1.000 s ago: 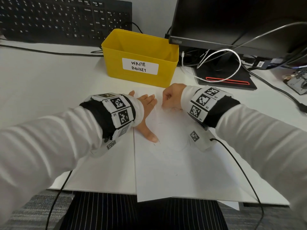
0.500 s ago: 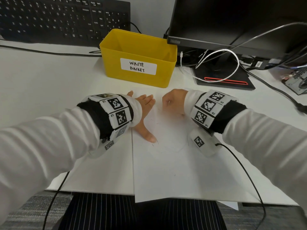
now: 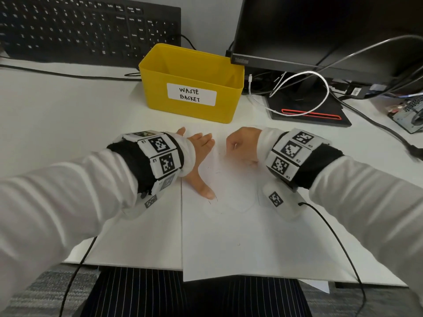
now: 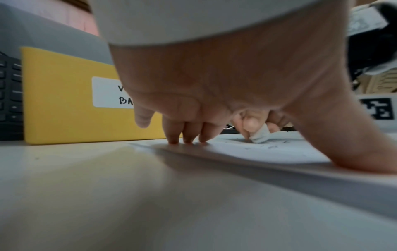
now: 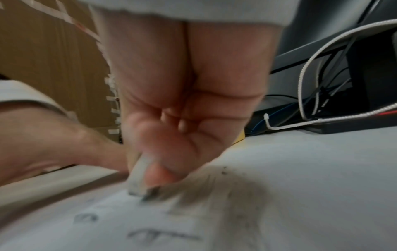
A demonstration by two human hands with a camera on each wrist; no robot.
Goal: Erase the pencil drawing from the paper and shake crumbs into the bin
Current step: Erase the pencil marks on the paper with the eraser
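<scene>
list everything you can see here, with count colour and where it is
paper: 1, white, flat on the desk in front of the person, faint pencil marks left on it
eraser: 1, white, tip on the paper, pinched in the right hand
waste basket: 1, yellow, labelled, on the desk beyond the paper
desk: 1, white
keyboard: 1, black, far left behind the basket
monitor: 1, black, far right, on a black stand with a red stripe
cables: several, white and black, around the stand
left hand: fingers spread, pressing the paper's left edge
right hand: curled grip, rubbing the eraser on the paper
</scene>
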